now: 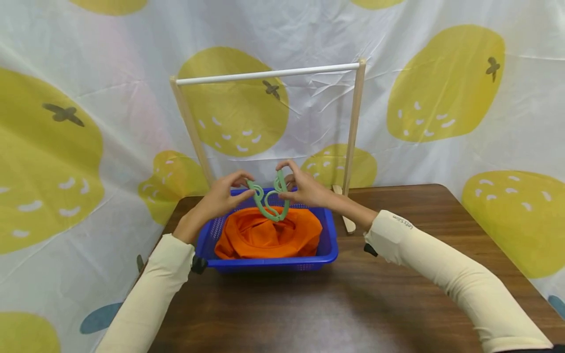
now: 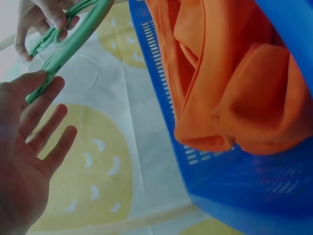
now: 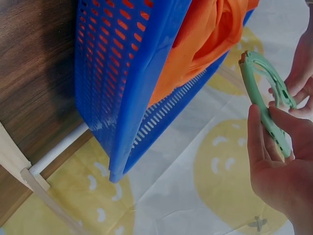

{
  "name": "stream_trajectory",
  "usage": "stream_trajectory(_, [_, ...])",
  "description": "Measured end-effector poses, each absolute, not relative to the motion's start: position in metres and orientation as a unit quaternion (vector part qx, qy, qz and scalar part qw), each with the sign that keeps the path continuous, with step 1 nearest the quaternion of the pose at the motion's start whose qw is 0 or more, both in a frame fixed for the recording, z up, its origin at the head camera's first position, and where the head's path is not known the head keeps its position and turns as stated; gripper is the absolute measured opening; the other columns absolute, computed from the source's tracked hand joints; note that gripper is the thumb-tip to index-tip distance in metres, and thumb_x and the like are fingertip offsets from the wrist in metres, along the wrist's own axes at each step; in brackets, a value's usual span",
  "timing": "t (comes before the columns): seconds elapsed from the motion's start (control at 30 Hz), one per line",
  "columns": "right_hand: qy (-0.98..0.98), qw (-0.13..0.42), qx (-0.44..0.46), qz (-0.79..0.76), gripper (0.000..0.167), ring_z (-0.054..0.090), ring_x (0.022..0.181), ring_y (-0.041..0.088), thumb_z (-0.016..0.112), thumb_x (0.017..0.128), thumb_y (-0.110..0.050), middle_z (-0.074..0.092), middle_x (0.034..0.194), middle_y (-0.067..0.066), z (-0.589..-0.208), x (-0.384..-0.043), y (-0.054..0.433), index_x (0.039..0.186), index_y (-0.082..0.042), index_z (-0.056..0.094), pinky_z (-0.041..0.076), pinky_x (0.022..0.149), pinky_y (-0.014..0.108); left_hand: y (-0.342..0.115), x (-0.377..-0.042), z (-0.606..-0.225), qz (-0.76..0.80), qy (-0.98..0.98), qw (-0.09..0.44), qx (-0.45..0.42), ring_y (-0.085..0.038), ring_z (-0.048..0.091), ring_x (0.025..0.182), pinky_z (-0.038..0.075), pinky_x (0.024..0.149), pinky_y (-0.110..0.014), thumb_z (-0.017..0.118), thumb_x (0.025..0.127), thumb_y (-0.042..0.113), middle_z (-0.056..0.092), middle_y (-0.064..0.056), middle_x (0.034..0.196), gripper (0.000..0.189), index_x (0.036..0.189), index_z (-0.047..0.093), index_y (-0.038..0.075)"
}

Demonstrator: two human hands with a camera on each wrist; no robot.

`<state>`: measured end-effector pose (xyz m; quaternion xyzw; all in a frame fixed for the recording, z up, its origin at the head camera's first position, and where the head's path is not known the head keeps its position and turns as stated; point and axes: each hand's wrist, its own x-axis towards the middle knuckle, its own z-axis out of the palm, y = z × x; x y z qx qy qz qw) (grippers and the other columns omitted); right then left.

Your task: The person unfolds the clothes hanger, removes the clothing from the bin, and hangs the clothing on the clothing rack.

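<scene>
Both hands hold a light green folding clothes hanger (image 1: 276, 217) above the basket, its two arms angled up into a V. My left hand (image 1: 219, 197) pinches the end of one arm between thumb and index finger; in the left wrist view its other fingers are spread. The other arm is gripped by my right hand (image 1: 307, 189), with the thumb and fingers on opposite sides. Below the hanger, a bunched orange cloth garment (image 1: 269, 240) lies in a blue perforated plastic basket (image 1: 269, 263).
Behind the basket stands a rack with a white crossbar (image 1: 265, 75) on wooden posts (image 1: 354, 127). One wooden foot (image 1: 348, 223) lies right of the basket on the brown table (image 1: 397, 294). A fruit-patterned curtain (image 1: 432, 157) hangs around the back and sides.
</scene>
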<state>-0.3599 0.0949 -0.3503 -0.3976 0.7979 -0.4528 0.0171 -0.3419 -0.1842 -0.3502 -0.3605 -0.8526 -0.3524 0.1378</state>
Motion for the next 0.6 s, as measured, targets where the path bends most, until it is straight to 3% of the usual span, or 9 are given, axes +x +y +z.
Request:
stream_trajectory(0.23, [0.800, 0.001, -0.364, -0.477, 0.063, 0.074, 0.084, 0.034, 0.072, 0.094, 0.007, 0.071, 0.090, 0.016, -0.348, -0.359, 0.103, 0.139, -0.010, 0.031, 0.061, 0.062, 0.037, -0.195, -0.337, -0.349, -0.348, -0.857, 0.146, -0.351, -0.037, 0.071, 0.104, 0.056, 0.096, -0.053, 0.080, 0.093, 0.011, 0.075, -0.012, 0.105, 0.026, 0.112, 0.064, 0.002])
stream_trajectory(0.6, [0.780, -0.006, -0.341, -0.525, 0.062, 0.073, 0.083, 0.036, 0.071, 0.092, 0.011, 0.068, 0.088, 0.021, -0.346, -0.363, 0.114, 0.135, -0.007, 0.029, 0.063, 0.063, 0.039, -0.210, -0.327, -0.353, -0.333, -0.875, 0.141, -0.323, -0.032, 0.072, 0.106, 0.056, 0.096, -0.052, 0.083, 0.091, 0.018, 0.073, -0.007, 0.098, 0.023, 0.102, 0.065, 0.009])
